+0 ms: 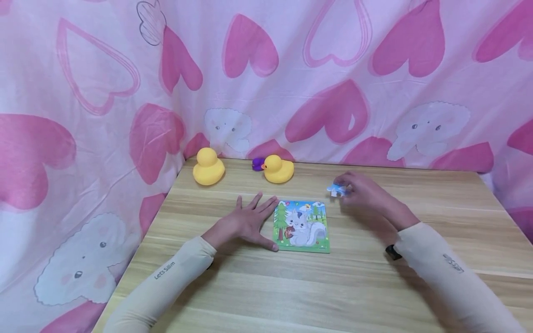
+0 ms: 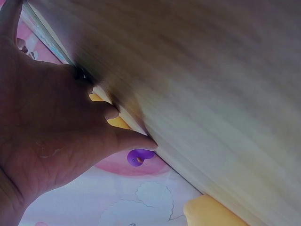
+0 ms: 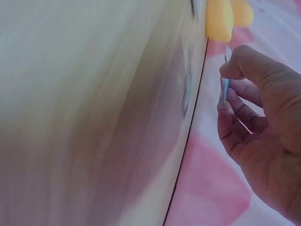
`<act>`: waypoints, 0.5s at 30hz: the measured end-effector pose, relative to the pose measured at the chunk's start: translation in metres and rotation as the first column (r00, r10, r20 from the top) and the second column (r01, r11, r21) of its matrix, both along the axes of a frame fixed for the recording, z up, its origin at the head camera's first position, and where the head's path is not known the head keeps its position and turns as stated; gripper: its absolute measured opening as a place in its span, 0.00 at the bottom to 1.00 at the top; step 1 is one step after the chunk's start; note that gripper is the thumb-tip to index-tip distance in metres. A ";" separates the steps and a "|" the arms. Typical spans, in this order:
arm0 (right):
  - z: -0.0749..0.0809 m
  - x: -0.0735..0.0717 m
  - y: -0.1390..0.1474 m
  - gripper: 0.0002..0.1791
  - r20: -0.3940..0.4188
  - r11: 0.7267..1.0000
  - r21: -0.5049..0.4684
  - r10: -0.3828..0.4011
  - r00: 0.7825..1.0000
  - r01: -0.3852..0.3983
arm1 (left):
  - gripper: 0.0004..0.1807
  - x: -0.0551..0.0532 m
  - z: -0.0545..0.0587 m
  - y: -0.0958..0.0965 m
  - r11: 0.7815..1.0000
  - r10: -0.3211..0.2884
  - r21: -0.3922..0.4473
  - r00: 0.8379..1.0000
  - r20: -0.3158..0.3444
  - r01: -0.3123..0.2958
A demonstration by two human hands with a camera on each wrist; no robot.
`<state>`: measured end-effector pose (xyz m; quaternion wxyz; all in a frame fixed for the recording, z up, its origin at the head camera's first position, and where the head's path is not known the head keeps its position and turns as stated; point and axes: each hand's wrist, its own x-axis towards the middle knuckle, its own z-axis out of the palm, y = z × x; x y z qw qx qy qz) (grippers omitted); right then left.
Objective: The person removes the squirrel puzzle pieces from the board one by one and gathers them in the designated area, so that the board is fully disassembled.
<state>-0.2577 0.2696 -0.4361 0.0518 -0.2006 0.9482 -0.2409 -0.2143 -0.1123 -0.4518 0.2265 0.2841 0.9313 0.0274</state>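
Picture board, squarish, printed with a pale squirrel, green trees and blue sky; lies flat on the table. Jigsaw piece, blue and white, notched (thin, as I view it edge-on at the right wrist); held off the table, right of the board's upper corner. Left hand, fingers spread wide, thumb and forefinger at the board's left edge. Right hand, thumb and fingers pinching the piece.

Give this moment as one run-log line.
left hand: spread beside puzzle | right hand: pinches piece above table | yellow ducks: toward table's back
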 end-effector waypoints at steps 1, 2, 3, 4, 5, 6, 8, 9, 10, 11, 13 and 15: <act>0.000 0.000 0.006 0.29 0.000 1.000 0.008 -0.005 1.000 0.005 | 0.75 0.000 0.000 0.000 1.000 -0.003 0.002 1.000 -0.004 0.003; 0.001 0.000 0.011 0.29 0.000 1.000 0.018 -0.014 1.000 0.014 | 0.75 0.001 0.001 -0.001 1.000 -0.006 0.006 1.000 -0.009 0.006; 0.000 0.000 0.016 0.29 -0.005 0.999 0.032 -0.020 1.000 0.020 | 0.75 0.001 0.001 -0.001 1.000 -0.007 0.006 1.000 -0.013 0.007; 0.000 0.000 0.020 0.29 -0.008 0.999 0.044 -0.028 1.000 0.029 | 0.75 0.001 0.001 -0.001 1.000 -0.008 0.006 1.000 -0.014 0.008; 0.000 0.000 0.024 0.29 -0.014 0.998 0.055 -0.031 0.999 0.032 | 0.75 0.001 0.001 -0.001 1.000 -0.008 0.007 1.000 -0.015 0.008; 0.000 -0.001 0.028 0.29 -0.018 0.997 0.067 -0.033 0.999 0.034 | 0.75 0.001 0.001 -0.001 1.000 -0.007 0.009 1.000 -0.015 0.007; -0.002 -0.002 0.036 0.29 -0.029 0.996 0.083 -0.026 0.999 0.028 | 0.75 0.001 0.001 -0.001 1.000 -0.004 0.010 1.000 -0.013 0.005; -0.003 -0.003 0.039 0.29 -0.036 0.996 0.090 -0.016 0.999 0.019 | 0.75 0.002 0.001 -0.001 1.000 -0.003 0.010 1.000 -0.008 0.003; -0.003 -0.005 0.041 0.28 -0.041 0.996 0.093 -0.010 0.999 0.014 | 0.75 0.002 0.001 -0.001 1.000 -0.001 0.011 1.000 -0.005 0.001; -0.004 -0.006 0.044 0.28 -0.046 0.995 0.096 -0.002 0.999 0.007 | 0.75 0.001 0.001 -0.001 1.000 -0.001 0.010 1.000 -0.004 0.001; -0.006 -0.009 0.048 0.27 -0.054 0.994 0.109 0.007 0.999 -0.001 | 0.75 0.001 0.001 -0.001 1.000 -0.004 0.010 1.000 -0.007 0.004; -0.007 -0.011 0.051 0.26 -0.058 0.992 0.128 0.011 0.998 -0.004 | 0.76 0.001 0.001 -0.001 1.000 -0.007 0.009 1.000 -0.008 0.007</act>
